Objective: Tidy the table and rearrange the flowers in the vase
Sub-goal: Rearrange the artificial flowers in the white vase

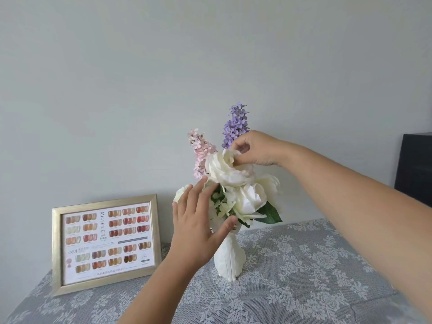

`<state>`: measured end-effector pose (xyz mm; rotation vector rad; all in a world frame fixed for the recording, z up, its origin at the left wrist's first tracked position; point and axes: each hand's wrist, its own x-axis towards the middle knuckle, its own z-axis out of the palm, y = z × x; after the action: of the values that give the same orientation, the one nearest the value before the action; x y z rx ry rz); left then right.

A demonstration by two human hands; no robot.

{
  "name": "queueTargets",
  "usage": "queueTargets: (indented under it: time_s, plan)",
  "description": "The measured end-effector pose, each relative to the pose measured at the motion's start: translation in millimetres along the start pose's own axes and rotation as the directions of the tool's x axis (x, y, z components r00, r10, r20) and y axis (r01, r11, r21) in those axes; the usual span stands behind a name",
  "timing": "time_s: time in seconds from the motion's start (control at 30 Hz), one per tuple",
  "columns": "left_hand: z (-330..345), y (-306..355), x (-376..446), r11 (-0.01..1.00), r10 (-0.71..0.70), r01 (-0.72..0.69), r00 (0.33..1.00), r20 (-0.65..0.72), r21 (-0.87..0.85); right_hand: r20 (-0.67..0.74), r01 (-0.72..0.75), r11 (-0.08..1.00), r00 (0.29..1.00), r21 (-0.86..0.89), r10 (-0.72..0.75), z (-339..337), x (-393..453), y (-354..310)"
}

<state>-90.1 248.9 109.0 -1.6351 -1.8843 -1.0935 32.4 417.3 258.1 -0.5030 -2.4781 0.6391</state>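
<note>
A white vase (230,261) stands on the lace-covered table (304,265). It holds several white roses, a pink flower spike (201,150) and a purple flower spike (234,123). My right hand (256,148) pinches a petal of the top white rose (225,170) from above. My left hand (198,226) is spread with fingers apart against the left side of the bouquet, its thumb near the vase's neck. It covers part of the lower flowers and stems.
A gold picture frame (105,244) with a nail-colour chart leans against the wall at the left of the vase. A dark box-like object (413,162) stands at the right edge. A plain grey wall lies behind.
</note>
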Motion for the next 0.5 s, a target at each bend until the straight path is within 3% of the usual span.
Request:
queueTargets:
  time_s: [0.1,0.27,0.5]
  plan:
    - [-1,1,0,1.0,0.027,-0.027,1.0,-0.003,-0.006,-0.064,-0.045,0.999,0.997,0.025,0.046,3,3,6]
    - [-1,3,-2,0.999,0.034,-0.035,0.999,0.009,0.02,-0.401,-0.149,0.984,0.899,0.101,0.177,-2,2,11]
    - [-1,6,0,0.997,0.003,-0.005,0.999,0.036,0.072,-0.339,-0.22,0.966,0.926,-0.135,0.164,23,-4,4]
